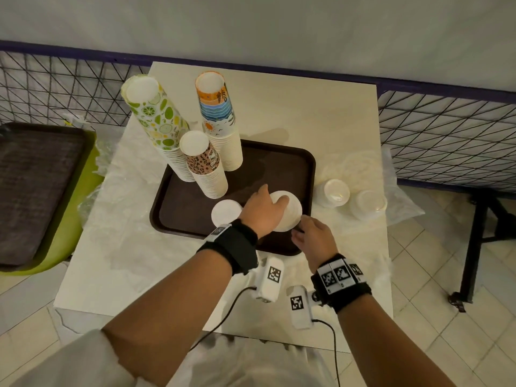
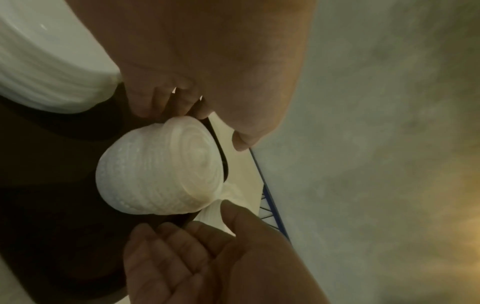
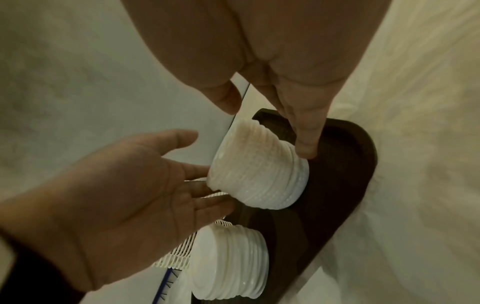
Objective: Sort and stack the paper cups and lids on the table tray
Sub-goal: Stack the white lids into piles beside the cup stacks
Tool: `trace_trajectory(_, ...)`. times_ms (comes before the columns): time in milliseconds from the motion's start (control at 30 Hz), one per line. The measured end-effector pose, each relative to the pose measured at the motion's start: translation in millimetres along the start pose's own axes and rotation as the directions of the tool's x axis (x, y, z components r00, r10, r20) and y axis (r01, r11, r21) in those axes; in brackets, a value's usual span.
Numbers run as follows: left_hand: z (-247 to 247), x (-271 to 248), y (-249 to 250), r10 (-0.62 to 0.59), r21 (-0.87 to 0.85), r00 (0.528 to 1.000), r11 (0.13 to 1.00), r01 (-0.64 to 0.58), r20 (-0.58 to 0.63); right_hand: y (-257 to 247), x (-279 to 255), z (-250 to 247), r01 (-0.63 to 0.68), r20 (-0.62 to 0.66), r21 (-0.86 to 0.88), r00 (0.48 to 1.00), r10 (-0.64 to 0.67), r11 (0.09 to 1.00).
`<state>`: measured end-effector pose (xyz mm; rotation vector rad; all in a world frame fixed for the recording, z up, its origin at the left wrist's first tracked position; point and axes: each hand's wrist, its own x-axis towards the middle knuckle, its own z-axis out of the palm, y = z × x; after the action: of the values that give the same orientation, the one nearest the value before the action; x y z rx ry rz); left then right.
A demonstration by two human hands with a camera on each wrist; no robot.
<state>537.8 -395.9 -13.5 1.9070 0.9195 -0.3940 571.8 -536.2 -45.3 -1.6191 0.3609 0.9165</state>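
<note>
Lids (image 1: 290, 210) in a white nested stack, standing on the brown tray (image 1: 282, 163) near its front right corner. Right hand (image 1: 312, 237) just in front of that stack, fingers relaxed and spread, palm turned toward it, holding nothing. Left hand (image 1: 265, 213) reaching across the tray's front edge, fingers loosely straight and resting against the stack's top and left side; no pinch visible in the right wrist view. Second, lower lid stack (image 1: 226, 213) on the tray just left of the first. Farther back on the tray, three tall cup stacks: leopard-print (image 1: 205, 166) nearest, lime-print (image 1: 159, 121) leaning at the back left, sun-and-wave print (image 1: 219, 118) behind. Right of the tray, on the table (image 1: 321, 113), more lids in clear plastic wrap (image 1: 360, 188).
</note>
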Motion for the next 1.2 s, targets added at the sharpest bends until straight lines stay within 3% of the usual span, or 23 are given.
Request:
trace_trajectory(233, 17.7, 15.9, -5.7, -0.097, 0.085, 0.995, 0.992, 0.097, -0.004, -9.6, 15.3, 0.8, -0.021, 0.04, -0.111, 0.999, 0.025, 0.994)
trace_trajectory(433, 25.3, 15.6, -5.2, -0.143, 0.037, 0.989, 0.989, 0.144, -0.027, -16.0, 20.7, 1.3, 0.043, 0.119, -0.178, 0.993, -0.022, 0.983)
trace_trajectory(567, 30.1, 8.2, -5.1, -0.154, -0.1, 0.985, 0.984, 0.147, -0.072, -23.1, 20.3, -0.8, 0.078, 0.103, -0.303, 0.993, -0.048, 0.95)
trace_trajectory(700, 32.0, 5.6, -4.5, -0.19, -0.141, 0.981, 0.973, 0.185, -0.022, -19.2, 25.0, 0.0, 0.128, 0.129, -0.413, 0.988, -0.081, 0.902)
trace_trajectory(1033, 38.4, 1.9, -18.1, -0.089, -0.164, 0.993, 0.984, 0.075, -0.08, -18.8, 34.2, -0.3, 0.24, 0.173, -0.66, 0.971, -0.167, 0.712)
trace_trajectory(1200, 41.1, 6.5, -17.9, -0.092, -0.197, 0.991, 0.978, 0.073, -0.092, -17.8, 42.0, -1.1, 0.262, 0.173, -0.685, 0.965, -0.198, 0.68)
